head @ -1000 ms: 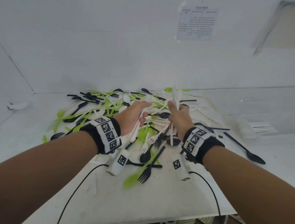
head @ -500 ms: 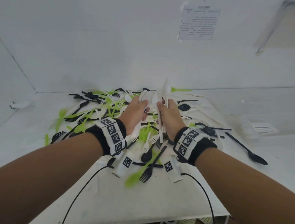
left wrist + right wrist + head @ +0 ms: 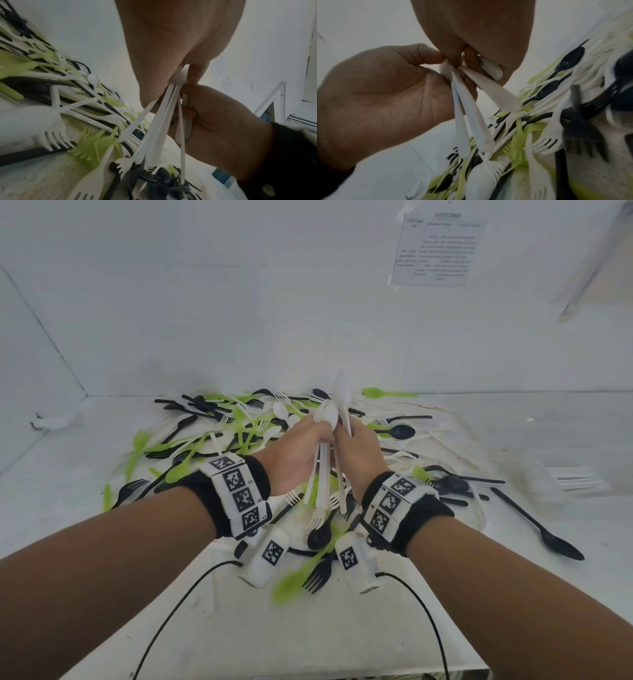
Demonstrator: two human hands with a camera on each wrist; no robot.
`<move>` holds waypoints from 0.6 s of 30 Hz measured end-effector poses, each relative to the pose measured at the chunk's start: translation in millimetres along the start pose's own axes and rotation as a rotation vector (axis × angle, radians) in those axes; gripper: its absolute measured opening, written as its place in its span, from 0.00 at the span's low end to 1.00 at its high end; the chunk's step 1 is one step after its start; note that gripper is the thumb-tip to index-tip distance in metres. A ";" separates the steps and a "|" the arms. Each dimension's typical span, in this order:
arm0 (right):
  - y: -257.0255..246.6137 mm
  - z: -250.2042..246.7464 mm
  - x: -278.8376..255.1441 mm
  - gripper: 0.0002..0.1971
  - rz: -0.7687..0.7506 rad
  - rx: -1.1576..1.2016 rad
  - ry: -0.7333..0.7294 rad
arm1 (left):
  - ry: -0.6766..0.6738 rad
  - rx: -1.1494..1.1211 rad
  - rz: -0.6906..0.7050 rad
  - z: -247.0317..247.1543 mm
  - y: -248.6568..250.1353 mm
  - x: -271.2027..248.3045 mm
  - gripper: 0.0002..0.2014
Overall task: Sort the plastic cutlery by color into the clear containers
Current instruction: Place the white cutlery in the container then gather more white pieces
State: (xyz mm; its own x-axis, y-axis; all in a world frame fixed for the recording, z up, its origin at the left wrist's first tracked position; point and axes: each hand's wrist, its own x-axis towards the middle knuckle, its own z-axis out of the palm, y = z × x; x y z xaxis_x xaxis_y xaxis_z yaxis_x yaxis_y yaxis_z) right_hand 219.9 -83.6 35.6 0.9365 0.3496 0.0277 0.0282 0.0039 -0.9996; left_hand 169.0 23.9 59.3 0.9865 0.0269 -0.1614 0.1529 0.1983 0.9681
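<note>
Mixed green, black and white plastic cutlery (image 3: 219, 436) lies in a heap on the white table (image 3: 342, 635). Both hands meet just above the heap. My left hand (image 3: 294, 453) grips a bundle of white spoons (image 3: 325, 419), bowls up and handles hanging down (image 3: 159, 121). Touching it, my right hand (image 3: 359, 450) pinches more white cutlery (image 3: 342, 392) that sticks up highest. In the right wrist view the white handles (image 3: 471, 115) fan downward between the two palms. A clear container (image 3: 537, 474) holding white cutlery sits at the table's right.
A long black spoon (image 3: 548, 529) lies right of the heap. A green spoon (image 3: 294, 583) and a black fork (image 3: 318, 573) lie nearest me. Wrist camera cables run to the front edge. White walls enclose the back and left; a printed sheet (image 3: 438, 248) hangs on the back wall.
Both hands rose out of the heap and came together. The right hand brought its white pieces against the left hand's bundle, which now stands more upright.
</note>
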 end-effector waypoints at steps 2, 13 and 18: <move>0.8 0.7 0.5 0.12 0.012 0.009 -0.006 | -0.021 0.012 -0.002 -0.8 -1.6 -0.9 0.15; 3.6 -3.2 1.9 0.18 0.118 0.137 0.029 | 0.078 0.014 -0.002 2.5 -4.8 0.8 0.21; 2.2 9.1 2.4 0.22 0.092 0.082 0.082 | 0.029 -0.022 -0.023 3.6 -7.4 4.8 0.22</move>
State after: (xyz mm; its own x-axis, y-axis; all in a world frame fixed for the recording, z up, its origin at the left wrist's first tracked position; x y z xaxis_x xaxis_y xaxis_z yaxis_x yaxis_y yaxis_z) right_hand 218.9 -74.2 33.4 0.9594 0.2739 -0.0674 -0.0850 0.0527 -0.9950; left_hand 172.8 18.9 52.0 0.9807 0.0502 -0.1892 0.1739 0.2204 0.9598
